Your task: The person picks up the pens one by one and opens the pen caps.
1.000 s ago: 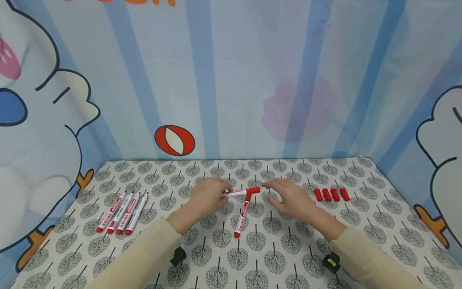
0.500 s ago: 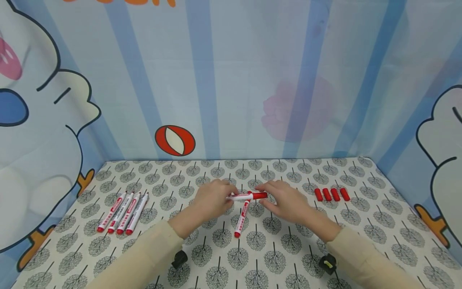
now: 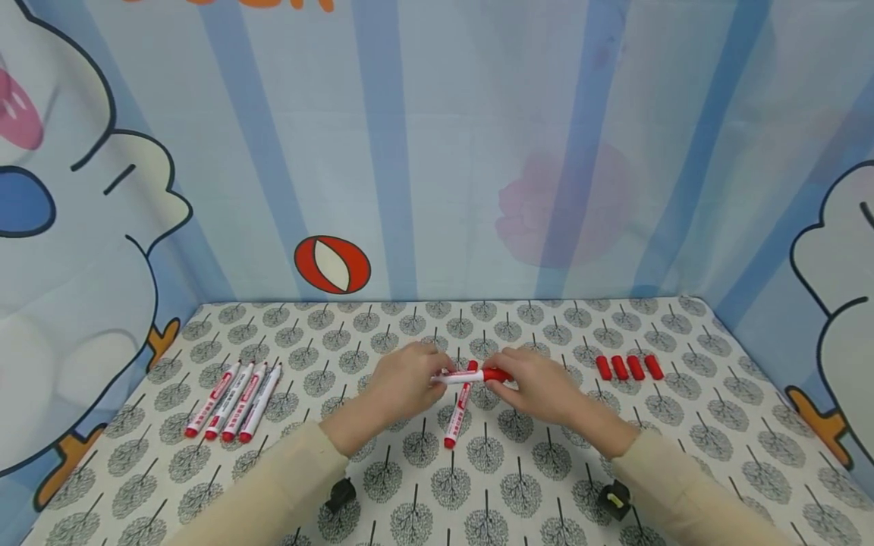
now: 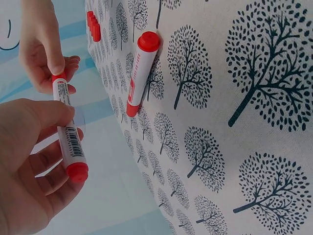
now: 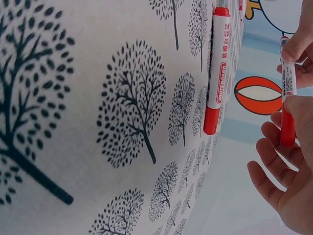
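Observation:
Above the table, my left hand (image 3: 404, 379) pinches the white barrel of a whiteboard marker (image 3: 464, 376) between thumb and fingers. At its other end my right hand (image 3: 539, 383) pinches the red cap (image 5: 288, 128), which sits on the marker. In the left wrist view the barrel's barcode and red end plug (image 4: 77, 171) show below the left thumb. A second whiteboard marker (image 3: 458, 413), capped in red, lies on the table just beneath the hands; its label faces up in the right wrist view.
Several uncapped markers (image 3: 232, 402) lie side by side at the left of the tree-patterned tablecloth (image 3: 532, 478). Several red caps (image 3: 628, 368) stand in a row at the right. A printed curtain (image 3: 451, 152) rises behind the table's far edge.
The left hand has brought the marker slightly right and down. My right hand, apart from it a second ago, has closed its thumb and fingers on the red cap.

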`<state>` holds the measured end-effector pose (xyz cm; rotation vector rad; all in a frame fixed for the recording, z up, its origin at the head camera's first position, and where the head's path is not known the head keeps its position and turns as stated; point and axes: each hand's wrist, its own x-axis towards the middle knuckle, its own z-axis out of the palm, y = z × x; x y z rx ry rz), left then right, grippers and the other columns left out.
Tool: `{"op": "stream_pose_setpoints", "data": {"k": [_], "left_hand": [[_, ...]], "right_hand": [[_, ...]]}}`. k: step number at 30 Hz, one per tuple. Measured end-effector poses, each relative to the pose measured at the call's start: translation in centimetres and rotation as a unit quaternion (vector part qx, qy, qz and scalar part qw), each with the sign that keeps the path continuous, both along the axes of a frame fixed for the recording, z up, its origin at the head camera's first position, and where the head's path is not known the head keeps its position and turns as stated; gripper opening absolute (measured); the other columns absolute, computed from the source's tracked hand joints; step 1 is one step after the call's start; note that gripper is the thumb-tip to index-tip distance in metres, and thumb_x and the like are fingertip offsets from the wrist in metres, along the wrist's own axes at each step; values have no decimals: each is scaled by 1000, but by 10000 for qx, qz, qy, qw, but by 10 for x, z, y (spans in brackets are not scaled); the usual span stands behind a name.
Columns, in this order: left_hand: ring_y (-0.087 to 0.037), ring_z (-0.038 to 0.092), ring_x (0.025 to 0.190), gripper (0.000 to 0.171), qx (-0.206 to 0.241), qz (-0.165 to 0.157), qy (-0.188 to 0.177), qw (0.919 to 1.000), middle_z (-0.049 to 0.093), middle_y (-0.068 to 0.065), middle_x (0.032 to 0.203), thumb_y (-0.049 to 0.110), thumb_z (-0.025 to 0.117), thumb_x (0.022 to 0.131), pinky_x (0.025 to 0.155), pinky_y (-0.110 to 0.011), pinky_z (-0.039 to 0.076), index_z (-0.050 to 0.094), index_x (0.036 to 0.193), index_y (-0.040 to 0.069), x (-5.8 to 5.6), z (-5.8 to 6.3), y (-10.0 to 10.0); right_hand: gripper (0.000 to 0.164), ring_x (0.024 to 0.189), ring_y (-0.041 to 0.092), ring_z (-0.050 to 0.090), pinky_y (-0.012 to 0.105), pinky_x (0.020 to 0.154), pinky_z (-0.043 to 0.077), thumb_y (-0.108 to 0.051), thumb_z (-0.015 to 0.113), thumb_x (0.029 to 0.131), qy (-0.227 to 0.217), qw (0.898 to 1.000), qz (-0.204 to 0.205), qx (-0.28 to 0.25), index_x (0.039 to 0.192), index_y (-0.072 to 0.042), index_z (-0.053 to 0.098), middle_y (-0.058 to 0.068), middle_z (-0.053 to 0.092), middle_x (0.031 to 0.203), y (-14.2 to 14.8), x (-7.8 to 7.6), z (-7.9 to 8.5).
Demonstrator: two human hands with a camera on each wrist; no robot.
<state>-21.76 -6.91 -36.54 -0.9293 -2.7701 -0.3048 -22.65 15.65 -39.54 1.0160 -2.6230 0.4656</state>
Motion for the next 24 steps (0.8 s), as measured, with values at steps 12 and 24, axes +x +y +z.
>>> {"op": "stream_pose_setpoints", "data": {"k": [12,24], "left_hand": [[-4,49,63,15,363,318,-324,9983,57,10,78,23,68,79,50,-16,39,70,93,19,-3,-10,-8],[-3,52,68,16,420,141,-347,9984,60,10,81,24,69,80,55,-15,41,69,96,21,-2,-9,-13]], "right_hand": [[16,65,3,50,16,58,42,-21,68,82,71,9998,9,-161,97,-18,65,-12,58,76,-1,-1,-1],[15,67,1,49,17,60,43,-22,67,82,-39,9999,-15,-115,97,-19,65,-13,58,76,-1,0,-1]]}}
